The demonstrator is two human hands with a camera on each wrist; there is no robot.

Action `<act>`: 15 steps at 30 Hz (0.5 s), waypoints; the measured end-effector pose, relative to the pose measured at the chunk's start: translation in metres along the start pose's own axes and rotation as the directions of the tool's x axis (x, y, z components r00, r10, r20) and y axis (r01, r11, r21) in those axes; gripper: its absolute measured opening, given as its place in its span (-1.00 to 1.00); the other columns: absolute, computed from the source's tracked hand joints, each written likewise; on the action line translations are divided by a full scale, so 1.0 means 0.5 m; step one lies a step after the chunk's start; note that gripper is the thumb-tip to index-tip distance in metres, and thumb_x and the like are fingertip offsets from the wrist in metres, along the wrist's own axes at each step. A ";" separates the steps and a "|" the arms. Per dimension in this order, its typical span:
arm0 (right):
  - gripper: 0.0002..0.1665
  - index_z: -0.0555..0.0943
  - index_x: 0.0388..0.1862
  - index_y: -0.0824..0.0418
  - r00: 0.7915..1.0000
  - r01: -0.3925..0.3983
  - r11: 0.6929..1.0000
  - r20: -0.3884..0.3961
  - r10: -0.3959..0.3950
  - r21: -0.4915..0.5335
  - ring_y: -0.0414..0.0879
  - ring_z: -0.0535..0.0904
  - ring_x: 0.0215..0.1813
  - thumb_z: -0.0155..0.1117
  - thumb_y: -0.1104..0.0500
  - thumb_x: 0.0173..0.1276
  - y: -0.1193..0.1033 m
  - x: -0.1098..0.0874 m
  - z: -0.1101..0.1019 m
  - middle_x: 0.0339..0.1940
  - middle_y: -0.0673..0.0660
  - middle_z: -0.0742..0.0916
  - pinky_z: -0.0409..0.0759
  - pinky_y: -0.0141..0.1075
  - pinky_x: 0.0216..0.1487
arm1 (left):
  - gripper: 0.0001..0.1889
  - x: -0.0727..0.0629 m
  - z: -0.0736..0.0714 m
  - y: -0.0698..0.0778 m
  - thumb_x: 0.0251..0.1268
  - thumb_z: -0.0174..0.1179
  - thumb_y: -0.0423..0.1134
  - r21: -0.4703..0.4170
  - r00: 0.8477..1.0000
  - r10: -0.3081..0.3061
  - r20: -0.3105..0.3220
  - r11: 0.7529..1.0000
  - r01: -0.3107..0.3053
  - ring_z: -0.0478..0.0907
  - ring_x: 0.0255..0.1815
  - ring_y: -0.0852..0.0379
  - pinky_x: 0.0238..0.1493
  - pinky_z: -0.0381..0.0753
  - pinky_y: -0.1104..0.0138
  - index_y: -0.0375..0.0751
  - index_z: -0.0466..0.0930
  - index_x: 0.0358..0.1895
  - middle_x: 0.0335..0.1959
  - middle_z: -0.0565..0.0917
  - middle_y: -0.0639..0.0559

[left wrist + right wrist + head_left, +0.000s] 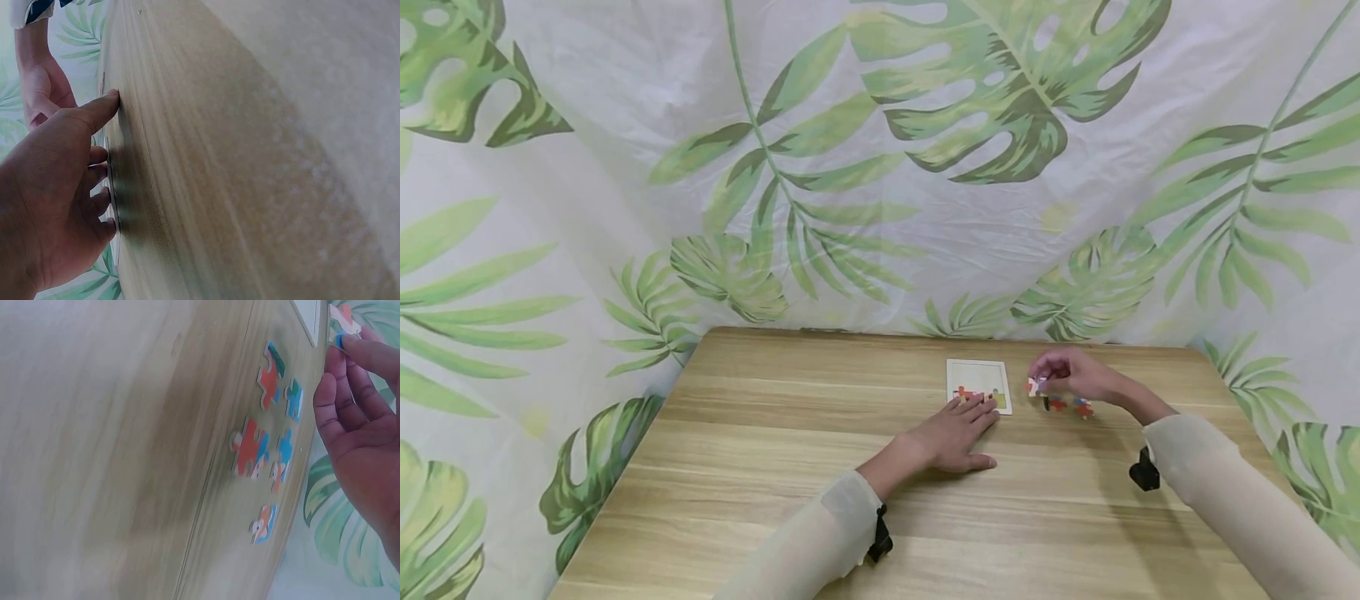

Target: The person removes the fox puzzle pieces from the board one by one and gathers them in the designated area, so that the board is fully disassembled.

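A white-bordered puzzle tray (955,371) lies toward the back of the table, with orange and yellow pieces (967,393) along its near side. My left hand (955,437) lies across that near edge, fingers extended onto it and thumb out to the right. To the right of the tray, my right hand (1075,375) pinches a jigsaw piece (344,320) between thumb and fingers, raised above the table. White, orange and blue show on it. Loose jigsaw pieces (250,447) in orange, blue and green lie below the right hand.
The wooden table (760,467) runs back to a leaf-patterned cloth (850,167). Black wrist devices (1145,471) sit at both sleeves. Several loose pieces, among them an orange and blue piece (1084,408), are spread right of the tray.
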State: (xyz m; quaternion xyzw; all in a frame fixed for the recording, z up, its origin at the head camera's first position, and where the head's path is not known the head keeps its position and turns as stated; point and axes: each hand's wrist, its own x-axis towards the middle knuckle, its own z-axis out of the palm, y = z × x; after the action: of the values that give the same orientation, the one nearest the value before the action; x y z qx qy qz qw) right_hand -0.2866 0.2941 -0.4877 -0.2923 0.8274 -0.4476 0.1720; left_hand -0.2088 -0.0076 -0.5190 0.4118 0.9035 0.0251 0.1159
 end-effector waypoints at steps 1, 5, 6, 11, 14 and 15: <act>-0.77 0.68 0.05 0.45 1.000 0.004 1.000 0.004 -0.004 0.001 -0.17 0.70 -0.20 0.37 0.42 0.45 0.000 -0.004 -0.002 -0.13 0.30 0.79 0.71 -0.30 -0.18 | -0.15 0.000 -0.001 0.000 0.62 -0.04 0.34 -0.003 1.000 0.002 -0.001 1.000 -0.002 -0.16 0.78 0.02 0.72 -0.02 0.07 -0.09 0.06 0.73 0.78 -0.01 0.01; -0.76 0.68 0.07 0.45 1.000 -0.006 1.000 0.009 0.006 0.001 -0.14 0.71 -0.21 0.34 0.42 0.46 0.003 -0.022 -0.009 -0.14 0.28 0.79 0.73 -0.26 -0.19 | -0.16 -0.003 -0.005 0.003 0.63 -0.03 0.32 -0.010 1.000 0.005 0.000 1.000 -0.005 -0.15 0.78 0.00 0.72 -0.01 0.05 -0.10 0.07 0.73 0.78 0.00 -0.01; -0.77 0.68 0.06 0.45 1.000 -0.014 1.000 0.006 0.014 -0.003 -0.14 0.71 -0.21 0.34 0.42 0.47 0.004 -0.026 -0.011 -0.14 0.27 0.79 0.73 -0.25 -0.19 | -0.16 -0.004 -0.006 0.003 0.63 -0.03 0.31 -0.011 1.000 0.005 0.000 1.000 -0.005 -0.15 0.78 0.00 0.72 -0.01 0.05 -0.10 0.07 0.73 0.78 0.00 -0.01; -0.75 0.68 0.09 0.44 0.999 -0.046 0.999 0.000 0.046 -0.020 -0.15 0.70 -0.20 0.33 0.42 0.47 0.010 -0.044 -0.023 -0.11 0.28 0.78 0.75 -0.19 -0.18 | -0.17 -0.003 -0.006 0.003 0.63 -0.02 0.31 -0.005 1.000 0.007 -0.005 1.000 -0.007 -0.13 0.78 0.00 0.72 0.00 0.05 -0.09 0.08 0.72 0.77 0.01 -0.01; -0.74 0.67 0.09 0.46 0.999 -0.054 0.998 -0.002 0.054 -0.025 -0.14 0.70 -0.20 0.35 0.41 0.47 0.010 -0.056 -0.030 -0.10 0.30 0.78 0.74 -0.19 -0.19 | -0.17 -0.001 -0.004 0.002 0.63 -0.03 0.31 0.002 1.000 0.007 -0.005 1.000 -0.007 -0.13 0.78 0.01 0.72 -0.01 0.05 -0.09 0.07 0.73 0.78 0.01 -0.01; -0.74 0.68 0.08 0.46 0.998 -0.057 0.998 -0.005 0.057 -0.025 -0.15 0.70 -0.20 0.36 0.41 0.46 0.011 -0.059 -0.032 -0.11 0.30 0.79 0.73 -0.22 -0.19 | -0.17 -0.001 -0.003 0.002 0.63 -0.03 0.31 0.001 1.000 0.006 -0.005 1.000 -0.006 -0.14 0.78 0.01 0.72 -0.01 0.05 -0.09 0.07 0.73 0.78 0.01 -0.01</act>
State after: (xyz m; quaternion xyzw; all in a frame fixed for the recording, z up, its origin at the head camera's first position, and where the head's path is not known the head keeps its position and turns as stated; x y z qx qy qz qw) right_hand -0.2741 0.3254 -0.4830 -0.2697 0.8415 -0.4325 0.1792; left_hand -0.2082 -0.0070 -0.5176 0.4147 0.9025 0.0260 0.1131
